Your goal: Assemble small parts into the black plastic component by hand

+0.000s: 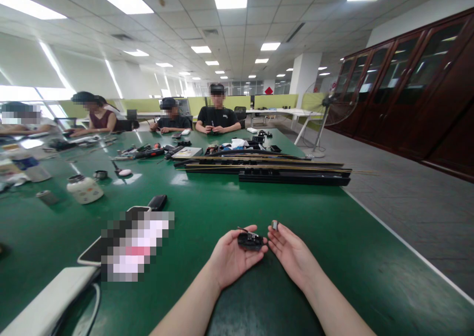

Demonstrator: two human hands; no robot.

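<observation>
My left hand (231, 257) is turned palm up, and its fingers and thumb hold a small black plastic housing (251, 241). The open side of the housing faces up, showing small parts inside and a thin dark wire at its upper left. My right hand (291, 252) pinches a small silvery metal piece (274, 225) at the fingertips; its exact kind is too small to tell. Both hands are just above the green table (207, 202), with their fingertips close together near the housing.
Long black rails (292, 178) with thin brass-coloured rods lie across the table ahead. To the left are a phone (92, 249), a white power strip or box (52, 301) with a cable, and a cream jar (84, 189). Several people sit beyond; a fan (326, 101) stands right.
</observation>
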